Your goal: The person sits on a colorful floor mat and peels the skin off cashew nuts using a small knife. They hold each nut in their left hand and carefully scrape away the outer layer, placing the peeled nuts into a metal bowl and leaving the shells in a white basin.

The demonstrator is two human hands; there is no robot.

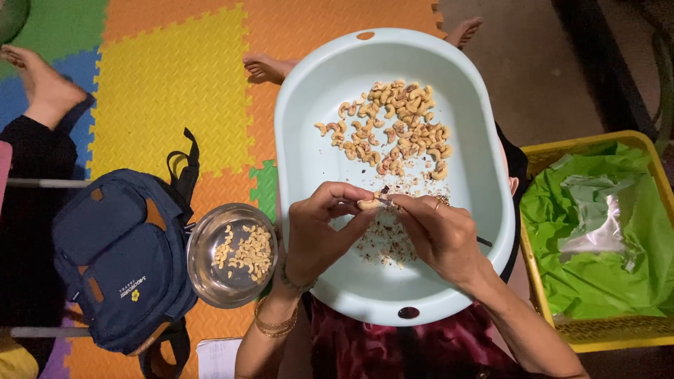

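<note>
I am watching the left hand (319,228) pinching a single pale cashew (367,204) between thumb and fingertips, closed snugly on it, while the right hand (439,235) is curling its fingers round something thin and dark whose tip is meeting the nut; I cannot tell exactly what that tool is. Both hands are hovering over the near half of the pale blue oval tub (309,151), just above a scatter of reddish-brown skin flakes (382,242). I am judging that the curved nut could slip from so small a grip, or snap under the scraping tip, and that the tip could nick the left thumb lying right beside it. The tub, smooth plastic resting on the lap, could tilt and send the heap of unpeeled cashews (397,126) sliding. Beside the left wrist a shiny steel bowl (203,263) is holding lighter, cleaner kernels; further left a navy fabric backpack (119,260) is lying on the bright foam mat (168,77), and a yellow crate (597,333) with crinkled green plastic lining is sitting to the right.
</note>
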